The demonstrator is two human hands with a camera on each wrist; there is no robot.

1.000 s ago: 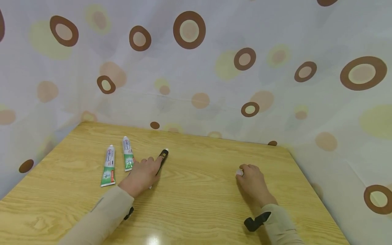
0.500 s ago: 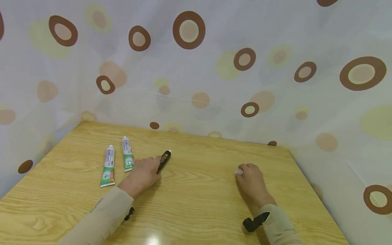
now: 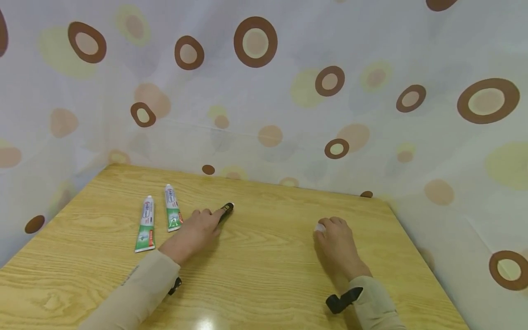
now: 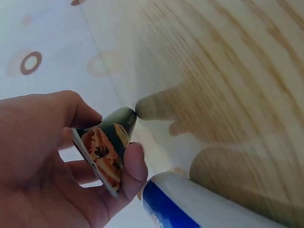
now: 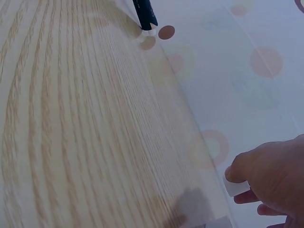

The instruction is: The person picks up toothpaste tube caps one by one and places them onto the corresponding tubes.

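Observation:
My left hand [image 3: 197, 233] grips a black tube [image 3: 227, 210] with a white tip, pointing away to the right. The left wrist view shows the thumb and fingers round this tube [image 4: 124, 124], its flat crimped end with a food picture facing the camera. On the right, my right hand [image 3: 338, 240] pinches a small white piece [image 3: 319, 228] close over the table. In the right wrist view the white piece [image 5: 236, 188] sticks out between thumb and fingers, the rest hidden by the hand. The black tube [image 5: 145, 14] also shows at the top there.
Two green-and-white toothpaste tubes, one nearer [image 3: 146, 224] and one farther [image 3: 173, 208], lie on the wooden table [image 3: 264, 275] left of my left hand. A patterned cloth [image 3: 264, 91] rises along the table's back and sides.
My left hand has shifted slightly right with the black tube, whose lower end is now hidden behind the hand. My right hand has edged slightly left and away with the white piece.

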